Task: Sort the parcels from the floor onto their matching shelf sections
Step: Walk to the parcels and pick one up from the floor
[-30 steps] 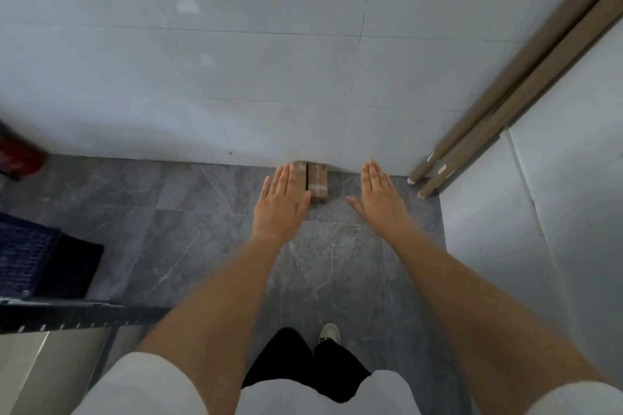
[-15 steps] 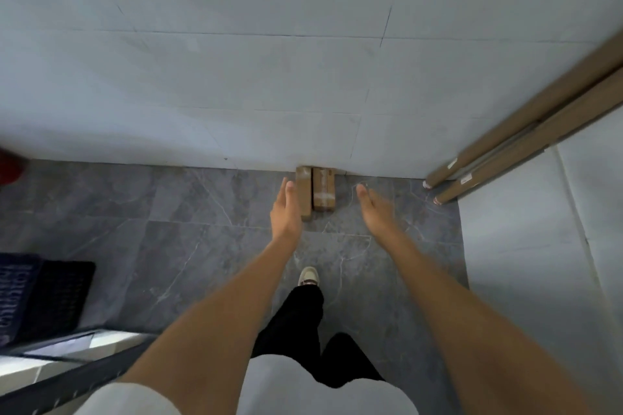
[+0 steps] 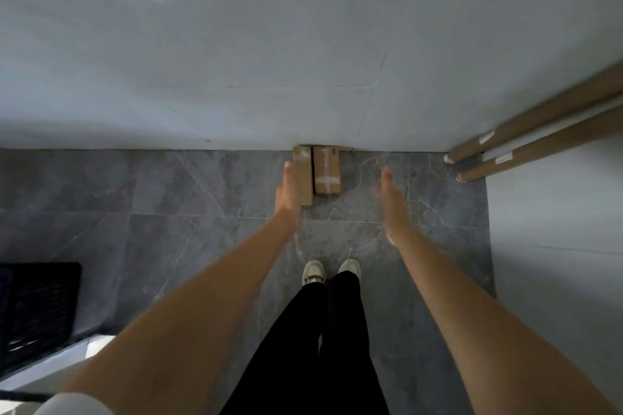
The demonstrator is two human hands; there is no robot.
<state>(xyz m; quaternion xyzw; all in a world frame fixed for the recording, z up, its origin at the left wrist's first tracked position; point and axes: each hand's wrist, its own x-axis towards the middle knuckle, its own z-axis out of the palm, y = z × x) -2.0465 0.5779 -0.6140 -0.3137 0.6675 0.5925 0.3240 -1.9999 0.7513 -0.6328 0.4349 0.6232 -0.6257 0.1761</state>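
Two brown cardboard parcels, the left parcel (image 3: 302, 175) narrow and the right parcel (image 3: 326, 169) crossed with clear tape, lie side by side on the grey floor (image 3: 202, 199) against the wall (image 3: 236, 61). Your left hand (image 3: 288, 191) overlaps the left parcel's edge; contact cannot be confirmed. Your right hand (image 3: 391, 200) is apart, right of both. Both hands are extended flat, fingers straight, holding nothing.

No legible text. Right parcel (image 3: 326, 169) carries pale tape, unmarked as far as visible. White labels on the cardboard tubes (image 3: 539, 135) are too blurred and small to read.
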